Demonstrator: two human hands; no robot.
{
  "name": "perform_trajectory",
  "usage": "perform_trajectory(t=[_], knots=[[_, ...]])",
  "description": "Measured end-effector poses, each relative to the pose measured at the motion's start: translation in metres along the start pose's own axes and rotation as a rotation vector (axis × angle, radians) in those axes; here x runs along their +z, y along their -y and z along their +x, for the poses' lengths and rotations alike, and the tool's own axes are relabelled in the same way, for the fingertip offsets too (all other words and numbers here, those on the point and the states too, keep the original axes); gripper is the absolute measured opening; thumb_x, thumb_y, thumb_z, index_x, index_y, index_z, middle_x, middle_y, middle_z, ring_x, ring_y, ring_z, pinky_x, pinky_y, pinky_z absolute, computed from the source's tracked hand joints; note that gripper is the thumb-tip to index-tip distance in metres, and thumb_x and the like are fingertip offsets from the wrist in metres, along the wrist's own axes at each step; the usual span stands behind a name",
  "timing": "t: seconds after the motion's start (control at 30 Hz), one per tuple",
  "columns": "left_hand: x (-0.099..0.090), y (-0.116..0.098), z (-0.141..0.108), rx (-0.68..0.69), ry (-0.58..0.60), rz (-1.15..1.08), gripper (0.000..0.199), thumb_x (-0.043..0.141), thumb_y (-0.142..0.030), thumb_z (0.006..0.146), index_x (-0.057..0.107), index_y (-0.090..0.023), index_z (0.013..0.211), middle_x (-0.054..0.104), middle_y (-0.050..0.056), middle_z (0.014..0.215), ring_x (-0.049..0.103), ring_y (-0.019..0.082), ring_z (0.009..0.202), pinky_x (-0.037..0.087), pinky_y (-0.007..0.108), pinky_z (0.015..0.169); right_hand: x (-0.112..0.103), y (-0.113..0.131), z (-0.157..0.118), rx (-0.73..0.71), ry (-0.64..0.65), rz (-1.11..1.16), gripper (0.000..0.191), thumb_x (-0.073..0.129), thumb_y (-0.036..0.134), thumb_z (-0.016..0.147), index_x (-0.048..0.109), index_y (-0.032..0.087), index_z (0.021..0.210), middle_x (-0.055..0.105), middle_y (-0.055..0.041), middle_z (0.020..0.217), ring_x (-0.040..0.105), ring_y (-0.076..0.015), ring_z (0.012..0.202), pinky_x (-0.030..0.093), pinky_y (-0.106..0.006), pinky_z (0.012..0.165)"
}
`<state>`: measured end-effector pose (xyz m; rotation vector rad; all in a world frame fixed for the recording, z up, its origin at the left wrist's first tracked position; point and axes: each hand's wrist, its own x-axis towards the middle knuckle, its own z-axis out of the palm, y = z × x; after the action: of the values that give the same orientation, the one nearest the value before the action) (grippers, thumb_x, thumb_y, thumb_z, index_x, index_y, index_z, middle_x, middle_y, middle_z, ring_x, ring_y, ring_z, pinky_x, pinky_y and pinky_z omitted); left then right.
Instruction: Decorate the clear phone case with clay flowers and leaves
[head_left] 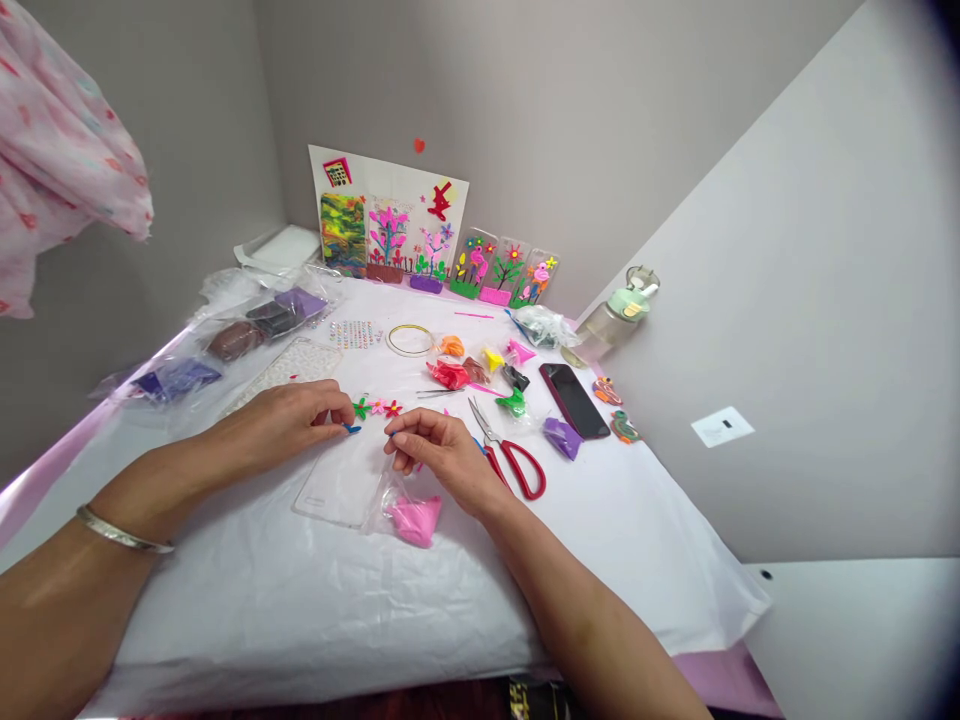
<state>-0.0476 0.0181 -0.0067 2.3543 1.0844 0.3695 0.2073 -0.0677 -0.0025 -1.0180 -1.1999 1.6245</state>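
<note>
Gray walls meet in a corner behind a counter (pixel 225 600) draped in white sheeting, its soft creases catching the light. A pink patterned cloth (pixel 52 150) hangs into the upper left of the frame. Against the far wall, near the top center, stands a display board (pixel 388 210) covered in bright clay pictures, with a row of decorated phone cases (pixel 495 268) beside it, their raised flamingos and trees modeled in thick, matte color.

Both hands work just above the middle of the counter. The left hand (pixel 277 425), a metal bangle (pixel 124 528) on its wrist, pinches a sliver of blue clay (pixel 352 428) narrowly between thumb and fingers. The right hand (pixel 442 460) is also drawn to a narrow pinch and comes in from the other side, its fingertips close to the same spot, though the view is too small to tell whether they hold anything. Just beyond them lie small clay flowers (pixel 375 407) in green, pink and red. Below the hands rests a clear phone case (pixel 337 480), and pink clay in a plastic bag (pixel 415 520) sits against its edge.

To the right lie red-handled scissors (pixel 517 468) and a dark smartphone (pixel 574 400). Soft lumps of bagged clay (pixel 480 370) cluster at center, and larger flat clay packets (pixel 270 325) lie toward the upper left.
</note>
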Motion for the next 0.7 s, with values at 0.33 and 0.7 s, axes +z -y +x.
perform_trajectory(t=[0.33,0.7], knots=[[0.007,-0.005,0.000,-0.012,-0.010,0.030,0.025,0.053,-0.043,0.090,0.070,-0.025,0.086,0.072,0.007,0.091,0.067,0.026,0.077,0.044,0.035,0.070,0.001,0.001,-0.001,0.001,-0.005,-0.011,0.039,0.092,0.053,0.083,0.077,0.021,0.100,0.077,0.0002,0.087,0.068,-0.0117,0.068,0.052,-0.026,0.066],[0.000,-0.043,-0.011,0.071,-0.055,-0.295,0.031,0.060,-0.053,0.101,0.074,-0.026,0.097,0.077,0.004,0.103,0.071,0.024,0.093,0.057,0.033,0.086,0.005,0.008,-0.003,0.031,-0.095,-0.065,0.050,0.100,0.054,0.073,0.070,0.021,0.093,0.072,0.0027,0.079,0.058,-0.0103,0.059,0.042,-0.025,0.055]])
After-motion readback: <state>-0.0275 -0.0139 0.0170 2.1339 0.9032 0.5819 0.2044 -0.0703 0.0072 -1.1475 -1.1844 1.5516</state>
